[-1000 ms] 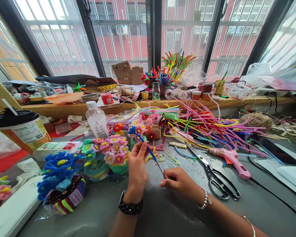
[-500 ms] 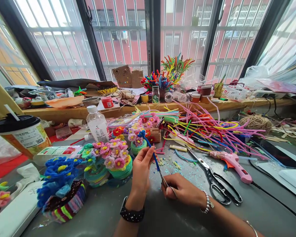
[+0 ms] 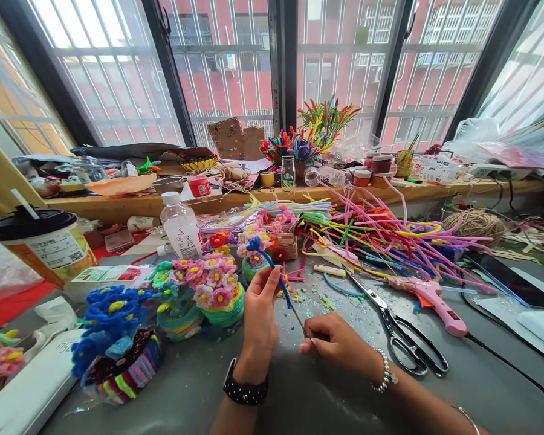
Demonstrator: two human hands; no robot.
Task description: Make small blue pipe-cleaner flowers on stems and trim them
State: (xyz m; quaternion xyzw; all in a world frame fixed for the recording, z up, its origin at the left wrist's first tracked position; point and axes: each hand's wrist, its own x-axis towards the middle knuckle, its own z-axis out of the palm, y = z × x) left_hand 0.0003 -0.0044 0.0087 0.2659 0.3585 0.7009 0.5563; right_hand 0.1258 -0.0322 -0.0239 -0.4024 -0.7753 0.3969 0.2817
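a blue fuzzy wire stem (image 3: 269, 260) with a bunched tip is gripped between the closed fingers of the left hand (image 3: 259, 314), slanted above the grey tabletop (image 3: 294, 393) near the middle of the view. a slim metal tool (image 3: 298, 318) is gripped by the curled fingers of the right hand (image 3: 338, 341); its point is placed at the lower end of the stem, but whether the stem is pinched by it cannot be told. to the right of the right hand, large black-handled metal scissors (image 3: 381, 304) are laid, with a pink plastic glue gun (image 3: 437, 300) just beyond them. behind the hands, a loose heap of pink, yellow and blue fuzzy stems (image 3: 381, 232) is spread. to the left of the left hand, pink fuzzy flowers with yellow centres (image 3: 213, 278) are set in a green coiled pot (image 3: 224, 311), and blue fuzzy flowers (image 3: 109, 311) are held in a striped multicoloured pot (image 3: 131, 374).
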